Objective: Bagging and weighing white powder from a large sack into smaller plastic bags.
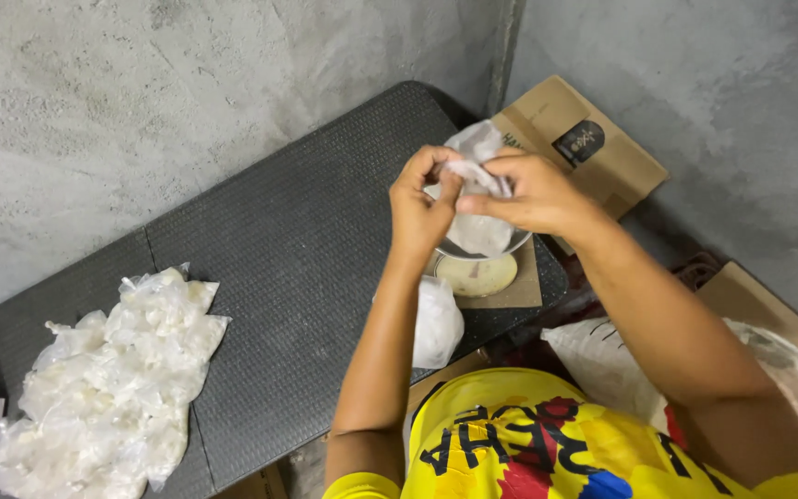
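Both of my hands hold a small clear plastic bag (478, 148) filled with white material, raised above a metal bowl (487, 248) that sits on a small scale (478, 274). My left hand (420, 199) pinches the bag's neck from the left. My right hand (525, 192) grips the twisted top from the right. Another filled white bag (438, 322) lies on the dark mat just below the scale, beside my left forearm.
A heap of several filled clear bags (108, 383) lies at the left on the black textured mat (288, 249). A brown cardboard box (576, 143) leans in the wall corner. A large white sack (607, 365) rests at my right. Concrete walls surround the mat.
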